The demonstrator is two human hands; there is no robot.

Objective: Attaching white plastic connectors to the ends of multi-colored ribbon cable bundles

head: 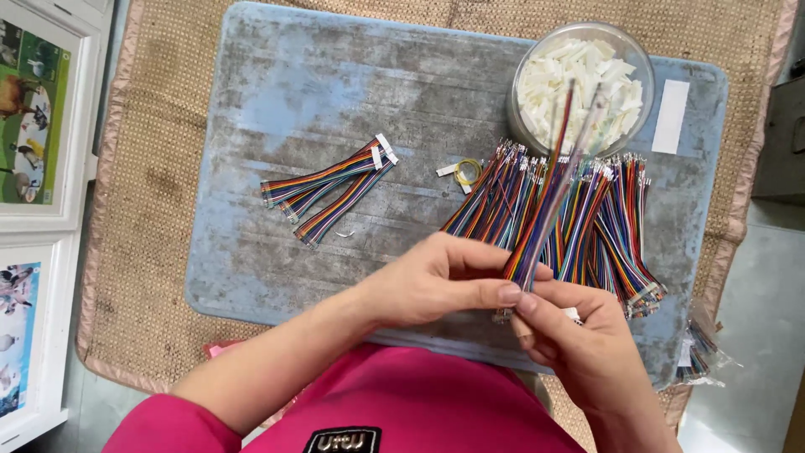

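My left hand (444,281) and my right hand (579,335) meet over the front edge of the blue-grey board (277,277). Both pinch the near end of one flat rainbow ribbon cable (549,189), which slants up and away toward the bowl, its far end blurred. My left thumb and forefinger grip the wires; my right fingertips hold the end just below, where a small white connector shows. Beneath the held cable lies a large fanned pile of multicoloured wire strips (579,214).
A clear round bowl (524,71) full of small white plastic connectors stands at the board's far right. Three finished ribbon cables (327,189) lie mid-board. A yellow rubber band (468,172) and a white label (671,116) are nearby. Woven mat (142,168) underneath; framed pictures (33,117) left.
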